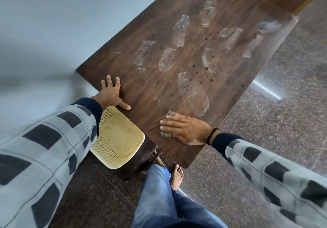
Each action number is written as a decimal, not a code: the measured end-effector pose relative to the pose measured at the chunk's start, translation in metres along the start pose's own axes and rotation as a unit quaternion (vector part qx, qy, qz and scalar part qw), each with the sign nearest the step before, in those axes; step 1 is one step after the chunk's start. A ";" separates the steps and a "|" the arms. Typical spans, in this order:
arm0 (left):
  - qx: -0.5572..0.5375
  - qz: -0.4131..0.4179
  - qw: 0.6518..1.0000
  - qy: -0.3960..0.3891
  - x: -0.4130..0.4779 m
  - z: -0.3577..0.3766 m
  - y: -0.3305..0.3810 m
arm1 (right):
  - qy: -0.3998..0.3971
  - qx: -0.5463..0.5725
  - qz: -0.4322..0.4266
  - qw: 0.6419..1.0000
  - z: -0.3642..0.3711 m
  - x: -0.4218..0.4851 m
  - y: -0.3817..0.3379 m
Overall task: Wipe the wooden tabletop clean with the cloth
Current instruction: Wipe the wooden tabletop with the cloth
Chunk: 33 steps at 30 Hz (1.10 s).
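Observation:
A dark wooden tabletop runs from the near corner toward the upper right. Wet smears and brown spots cover its middle and far part. My right hand lies flat near the table's near edge, pressing a small folded checked cloth onto the wood; the cloth shows only at my fingertips and beside my thumb. My left hand rests open and flat on the table's left edge, fingers spread, holding nothing.
A cream woven-seat chair is tucked under the table's near left side. A grey wall runs along the left. Polished speckled stone floor lies to the right. My jeans and bare foot stand by the table corner.

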<state>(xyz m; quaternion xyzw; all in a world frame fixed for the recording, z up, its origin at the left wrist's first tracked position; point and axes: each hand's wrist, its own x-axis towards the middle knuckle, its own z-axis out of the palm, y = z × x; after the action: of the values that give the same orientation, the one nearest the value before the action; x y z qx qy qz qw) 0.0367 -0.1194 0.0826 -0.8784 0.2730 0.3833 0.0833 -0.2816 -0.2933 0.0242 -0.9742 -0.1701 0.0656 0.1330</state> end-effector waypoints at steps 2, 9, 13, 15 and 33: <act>0.001 0.002 1.000 0.000 0.000 -0.001 0.000 | 0.050 0.018 0.114 0.992 0.002 0.024 -0.004; 0.005 0.005 1.000 -0.003 0.000 -0.001 0.001 | 0.012 0.012 -0.030 0.999 0.009 0.018 -0.018; 0.014 0.001 1.000 -0.005 0.004 0.000 0.002 | 0.036 0.021 0.060 0.997 0.003 0.047 -0.001; 0.012 0.005 1.000 -0.004 0.005 -0.001 0.001 | 0.083 0.048 0.177 0.980 0.003 0.078 -0.015; 0.022 0.024 0.999 0.003 0.012 0.003 -0.002 | 0.006 0.011 -0.002 1.000 -0.013 0.094 0.036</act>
<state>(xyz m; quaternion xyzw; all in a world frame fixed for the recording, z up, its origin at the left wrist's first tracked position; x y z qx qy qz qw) 0.0427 -0.1213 0.0717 -0.8704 0.3029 0.3768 0.0927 -0.1799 -0.2958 0.0191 -0.9727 -0.1706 0.0614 0.1447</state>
